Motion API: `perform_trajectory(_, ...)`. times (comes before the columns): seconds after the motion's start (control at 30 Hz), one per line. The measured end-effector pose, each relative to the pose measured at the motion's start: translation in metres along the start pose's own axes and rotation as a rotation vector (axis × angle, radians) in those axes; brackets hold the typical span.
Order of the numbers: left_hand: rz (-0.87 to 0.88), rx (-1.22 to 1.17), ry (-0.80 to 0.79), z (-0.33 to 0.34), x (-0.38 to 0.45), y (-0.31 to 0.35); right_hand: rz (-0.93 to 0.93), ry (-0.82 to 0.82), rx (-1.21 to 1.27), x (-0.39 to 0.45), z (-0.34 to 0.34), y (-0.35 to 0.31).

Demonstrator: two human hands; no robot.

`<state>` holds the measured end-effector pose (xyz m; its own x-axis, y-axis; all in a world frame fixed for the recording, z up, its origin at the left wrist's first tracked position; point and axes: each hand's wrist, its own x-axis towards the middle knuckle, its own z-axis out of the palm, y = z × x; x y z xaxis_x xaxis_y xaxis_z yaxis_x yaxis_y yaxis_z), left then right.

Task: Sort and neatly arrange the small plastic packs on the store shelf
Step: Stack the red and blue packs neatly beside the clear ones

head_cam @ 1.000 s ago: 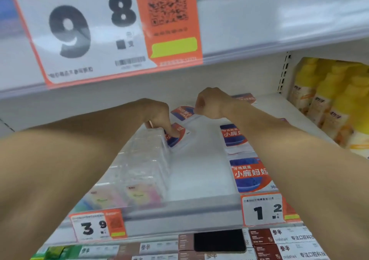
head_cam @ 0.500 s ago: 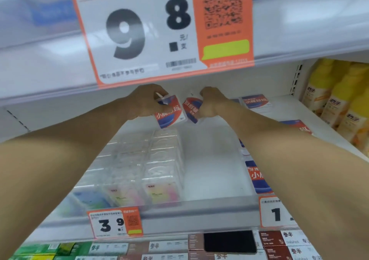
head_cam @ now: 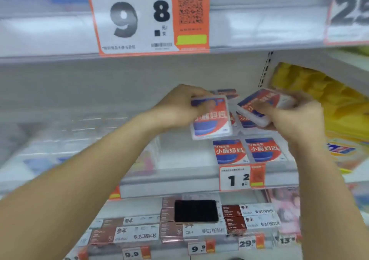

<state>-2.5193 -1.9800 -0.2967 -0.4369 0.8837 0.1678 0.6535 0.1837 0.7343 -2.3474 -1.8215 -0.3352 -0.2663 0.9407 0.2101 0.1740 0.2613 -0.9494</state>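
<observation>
My left hand [head_cam: 179,108] grips a small clear plastic pack with a red and blue label [head_cam: 212,122], held above the white shelf [head_cam: 179,159]. My right hand [head_cam: 295,118] grips a second pack of the same kind [head_cam: 261,104], tilted and raised to the right of the first. Two matching packs [head_cam: 229,151] [head_cam: 265,149] lie flat side by side at the shelf's front, with more behind them, partly hidden by the held packs.
Clear plastic boxes [head_cam: 89,139] fill the shelf's left side, blurred. Yellow bottles [head_cam: 319,92] stand at the right. Price tags [head_cam: 241,177] line the shelf edge; a large one [head_cam: 139,18] hangs above. A black phone [head_cam: 196,210] lies on boxes below.
Both hands have carried their packs from the back of the shelf forward and to the right. The camera has also turned right.
</observation>
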Motion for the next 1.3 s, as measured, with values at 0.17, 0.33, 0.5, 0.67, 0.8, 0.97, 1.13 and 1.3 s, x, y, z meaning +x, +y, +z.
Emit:
perform_trajectory(0.17, -0.121, 0.016, 0.114, 0.061, -0.014, -0.003, 0.126, 0.112, -0.115, -0.038, -0.027, 0.035)
perform_trajectory(0.33, -0.165, 0.03, 0.359, 0.09, -0.023, -0.012, 0.026, 0.174, -0.303, -0.056, -0.021, 0.04)
perform_trajectory(0.5, -0.149, 0.132, 0.223, 0.098, -0.037, -0.007, 0.081, 0.13, -0.512, -0.054, -0.019, 0.052)
perform_trajectory(0.67, -0.093, 0.192, 0.066, 0.107, -0.054, -0.013, 0.17, -0.179, -0.513, -0.055, -0.037, 0.04)
perform_trajectory(0.8, -0.061, 0.199, 0.097, 0.106, -0.055, -0.016, 0.153, -0.284, -0.513, -0.054, -0.044, 0.034)
perform_trajectory(0.97, -0.041, 0.194, 0.089, 0.109, -0.055, -0.015, 0.157, -0.31, -0.525, -0.05, -0.047, 0.033)
perform_trajectory(1.13, -0.041, 0.225, 0.089, 0.113, -0.057, -0.017, 0.127, -0.336, -0.537, -0.046, -0.051, 0.032)
perform_trajectory(1.3, -0.027, 0.245, 0.054, 0.112, -0.059, -0.019, 0.126, -0.379, -0.525, -0.043, -0.057, 0.033)
